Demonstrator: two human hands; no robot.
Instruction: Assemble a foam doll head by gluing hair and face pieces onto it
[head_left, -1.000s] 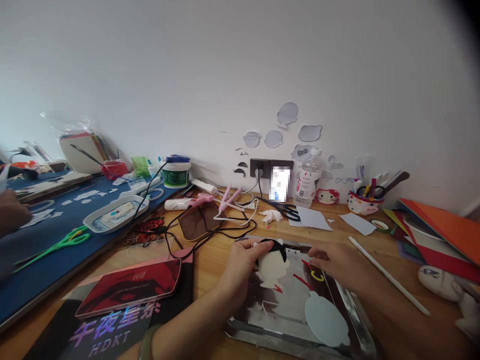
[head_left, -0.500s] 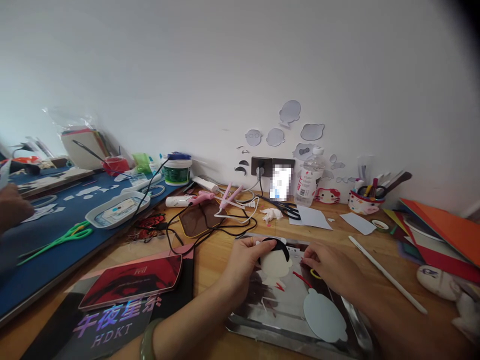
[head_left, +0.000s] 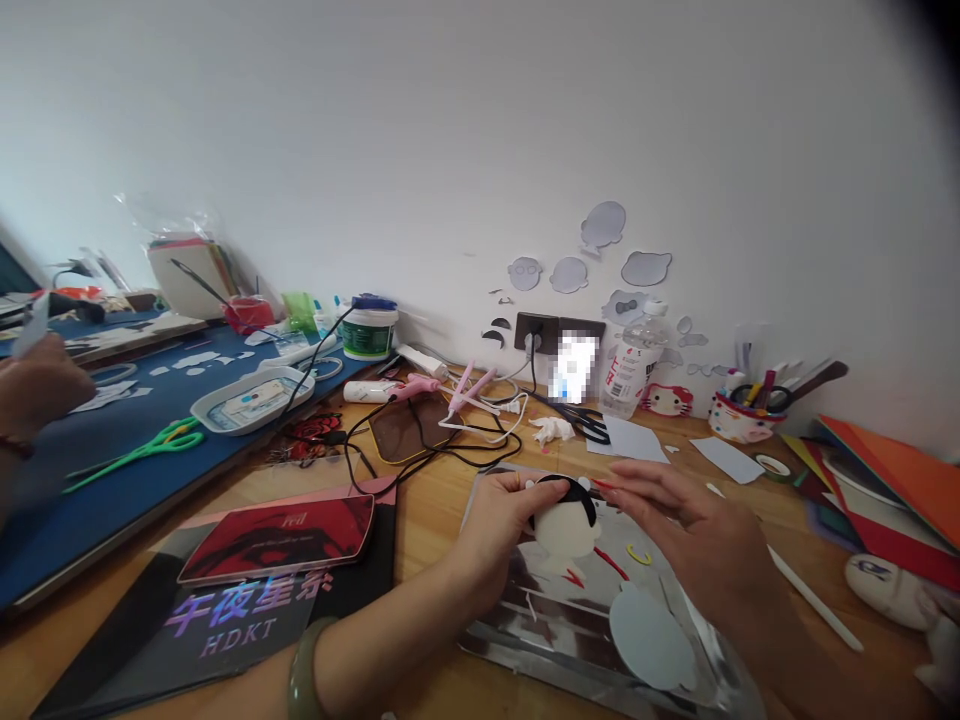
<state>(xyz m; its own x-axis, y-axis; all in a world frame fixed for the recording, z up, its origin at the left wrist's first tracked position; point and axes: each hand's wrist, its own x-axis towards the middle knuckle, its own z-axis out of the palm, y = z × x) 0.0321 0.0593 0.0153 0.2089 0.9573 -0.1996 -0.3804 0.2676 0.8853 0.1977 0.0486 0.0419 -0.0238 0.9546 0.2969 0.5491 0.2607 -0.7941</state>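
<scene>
A cream head-shaped cutout with black hair [head_left: 564,530] is pinched at its upper left edge by my left hand [head_left: 501,530]. My right hand [head_left: 686,515] comes in from the right, thumb and fingertips closed on a small red strip [head_left: 602,485] beside the top right of the cutout. Both hands are over a shiny metal tray [head_left: 525,650]. In the tray lie a longer red strip [head_left: 611,563], a yellow curved piece [head_left: 638,555] and a pale grey-white cutout [head_left: 651,635].
Pink glue guns [head_left: 466,395] and tangled black cables lie behind. A clear bottle [head_left: 634,365] and a pen holder [head_left: 746,415] stand by the wall. At left are green scissors [head_left: 142,450] and another person's hand [head_left: 41,385]. A white stick [head_left: 817,600] lies right.
My right hand has lifted from the tray and shows a red strip at its fingertips. The left hand still holds the cutout. The whole view has shifted slightly.
</scene>
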